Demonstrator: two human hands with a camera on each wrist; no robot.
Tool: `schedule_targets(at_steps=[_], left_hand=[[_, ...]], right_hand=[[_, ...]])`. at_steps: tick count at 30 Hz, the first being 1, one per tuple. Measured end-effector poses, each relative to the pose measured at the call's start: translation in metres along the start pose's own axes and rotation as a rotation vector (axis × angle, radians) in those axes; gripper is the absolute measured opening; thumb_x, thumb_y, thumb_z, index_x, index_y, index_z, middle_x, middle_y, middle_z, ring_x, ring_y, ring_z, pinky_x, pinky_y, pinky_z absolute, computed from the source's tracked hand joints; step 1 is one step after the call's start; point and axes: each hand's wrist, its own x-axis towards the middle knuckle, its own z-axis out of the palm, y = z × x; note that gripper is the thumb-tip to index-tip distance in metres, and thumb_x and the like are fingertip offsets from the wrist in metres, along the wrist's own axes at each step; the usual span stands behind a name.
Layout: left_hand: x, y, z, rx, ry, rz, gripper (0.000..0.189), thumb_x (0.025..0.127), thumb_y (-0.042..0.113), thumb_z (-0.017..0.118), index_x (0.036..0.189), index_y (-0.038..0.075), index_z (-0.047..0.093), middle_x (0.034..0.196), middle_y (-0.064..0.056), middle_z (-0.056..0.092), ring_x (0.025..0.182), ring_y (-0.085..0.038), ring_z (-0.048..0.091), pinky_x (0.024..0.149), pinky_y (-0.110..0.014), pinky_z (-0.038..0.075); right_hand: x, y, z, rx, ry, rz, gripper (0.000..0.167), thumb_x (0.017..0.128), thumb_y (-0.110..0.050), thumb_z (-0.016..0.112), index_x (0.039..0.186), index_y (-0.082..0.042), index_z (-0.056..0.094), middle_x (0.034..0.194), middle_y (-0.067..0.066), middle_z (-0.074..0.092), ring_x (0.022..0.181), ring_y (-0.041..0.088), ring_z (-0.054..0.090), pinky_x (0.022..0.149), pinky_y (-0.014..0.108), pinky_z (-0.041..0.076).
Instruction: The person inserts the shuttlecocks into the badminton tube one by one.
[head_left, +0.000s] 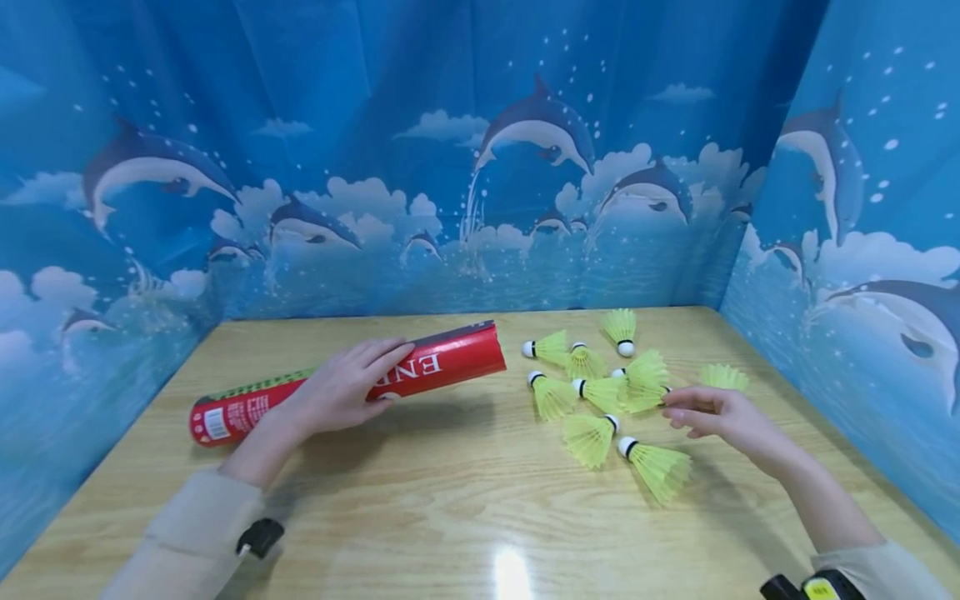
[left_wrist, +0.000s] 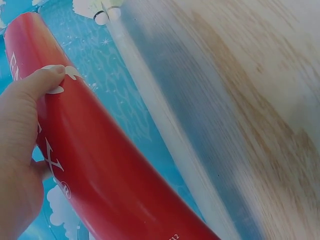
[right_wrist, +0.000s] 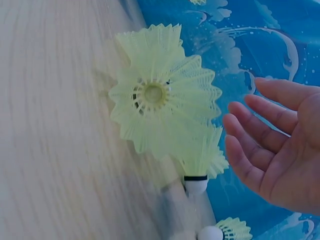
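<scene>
My left hand [head_left: 341, 387] grips a red shuttlecock tube [head_left: 461, 354] around its middle. The tube is tilted, its right end raised above the table and its left end low near the tabletop. White letters run along the red tube [left_wrist: 110, 150] in the left wrist view, with the thumb pressed across it. On the right, my right hand [head_left: 720, 417] hovers by a group of yellow shuttlecocks, fingertips right beside one shuttlecock [head_left: 642, 398]. Seen from the right wrist, the right hand [right_wrist: 285, 140] has loosely bent fingers, nothing between them, and a shuttlecock [right_wrist: 155, 95] shows its skirt opening.
Several more shuttlecocks lie scattered over the right half of the wooden table [head_left: 450, 508], one shuttlecock [head_left: 660, 471] nearest the front and another shuttlecock [head_left: 723, 377] beyond the right hand. A blue dolphin-print curtain [head_left: 375, 167] hangs along the back and right side.
</scene>
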Motion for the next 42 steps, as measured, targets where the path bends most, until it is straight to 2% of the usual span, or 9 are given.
schedule_targets(at_steps=[5, 12, 21, 25, 27, 31, 33, 36, 42], left_hand=[[0.000, -0.001, 0.000, 0.010, -0.003, 0.000, 0.088, 0.064, 0.021, 0.086, 0.139, 0.010, 0.041, 0.134, -0.012, 0.048, 0.118, -0.028, 0.047, 0.087, -0.050, 0.047], [-0.001, -0.002, 0.000, 0.007, -0.005, -0.001, 0.090, 0.063, 0.020, 0.086, 0.139, 0.011, 0.040, 0.134, -0.012, 0.047, 0.118, -0.028, 0.046, 0.088, -0.050, 0.046], [-0.001, -0.002, 0.001, 0.012, -0.001, 0.008, 0.090, 0.063, 0.020, 0.086, 0.139, 0.010, 0.040, 0.134, -0.012, 0.047, 0.118, -0.028, 0.047, 0.088, -0.051, 0.046], [-0.002, -0.003, 0.002, 0.021, 0.003, 0.010, 0.090, 0.063, 0.020, 0.086, 0.139, 0.010, 0.040, 0.134, -0.012, 0.047, 0.118, -0.029, 0.047, 0.088, -0.051, 0.046], [-0.002, -0.003, 0.002, 0.023, 0.006, 0.013, 0.089, 0.063, 0.020, 0.086, 0.139, 0.010, 0.041, 0.134, -0.012, 0.048, 0.118, -0.029, 0.047, 0.088, -0.050, 0.046], [-0.002, -0.002, 0.002, 0.026, 0.009, 0.018, 0.088, 0.063, 0.021, 0.086, 0.138, 0.010, 0.041, 0.134, -0.012, 0.048, 0.118, -0.028, 0.047, 0.087, -0.050, 0.047], [-0.002, -0.002, 0.003, 0.026, 0.008, 0.018, 0.088, 0.063, 0.021, 0.086, 0.138, 0.011, 0.041, 0.134, -0.012, 0.048, 0.118, -0.028, 0.047, 0.087, -0.050, 0.047], [-0.002, -0.001, 0.003, 0.026, 0.009, 0.017, 0.089, 0.063, 0.022, 0.086, 0.138, 0.011, 0.041, 0.134, -0.011, 0.048, 0.118, -0.028, 0.047, 0.088, -0.050, 0.047], [-0.003, -0.001, 0.004, 0.024, 0.008, 0.013, 0.088, 0.063, 0.022, 0.086, 0.138, 0.011, 0.042, 0.134, -0.011, 0.048, 0.118, -0.027, 0.047, 0.087, -0.049, 0.047]], right_hand=[[-0.007, 0.009, -0.002, 0.021, -0.073, -0.021, 0.047, 0.093, -0.014, 0.055, 0.128, 0.014, 0.042, 0.118, 0.029, 0.054, 0.096, 0.007, 0.060, 0.077, 0.033, 0.052], [-0.012, 0.020, 0.000, 0.036, -0.209, -0.107, 0.048, 0.092, -0.007, 0.056, 0.129, 0.017, 0.037, 0.120, 0.031, 0.050, 0.101, 0.007, 0.057, 0.078, 0.028, 0.051], [-0.011, 0.028, 0.008, 0.029, -0.253, -0.179, 0.045, 0.089, -0.002, 0.058, 0.124, 0.018, 0.040, 0.116, 0.035, 0.049, 0.097, 0.006, 0.057, 0.074, 0.028, 0.052], [-0.009, 0.029, 0.009, -0.013, -0.218, -0.191, 0.039, 0.088, 0.000, 0.059, 0.119, 0.019, 0.046, 0.111, 0.031, 0.054, 0.091, 0.005, 0.058, 0.069, 0.026, 0.052], [-0.008, 0.028, 0.010, -0.044, -0.179, -0.171, 0.036, 0.087, -0.002, 0.060, 0.116, 0.017, 0.050, 0.108, 0.024, 0.058, 0.087, 0.003, 0.057, 0.066, 0.026, 0.051], [-0.007, 0.027, 0.012, -0.087, -0.092, -0.088, 0.035, 0.087, -0.007, 0.062, 0.115, 0.014, 0.055, 0.097, 0.011, 0.062, 0.073, 0.005, 0.056, 0.058, 0.028, 0.050], [-0.007, 0.026, 0.012, -0.093, -0.053, -0.044, 0.037, 0.087, -0.008, 0.063, 0.115, 0.014, 0.055, 0.093, 0.010, 0.061, 0.066, 0.008, 0.054, 0.055, 0.029, 0.049], [-0.008, 0.025, 0.013, -0.101, 0.008, 0.020, 0.037, 0.087, -0.009, 0.063, 0.114, 0.015, 0.055, 0.089, 0.011, 0.062, 0.062, 0.011, 0.054, 0.054, 0.030, 0.049], [-0.009, 0.023, 0.006, -0.135, 0.120, 0.065, 0.030, 0.089, -0.011, 0.061, 0.108, 0.012, 0.060, 0.084, 0.005, 0.064, 0.061, 0.013, 0.055, 0.057, 0.031, 0.050]])
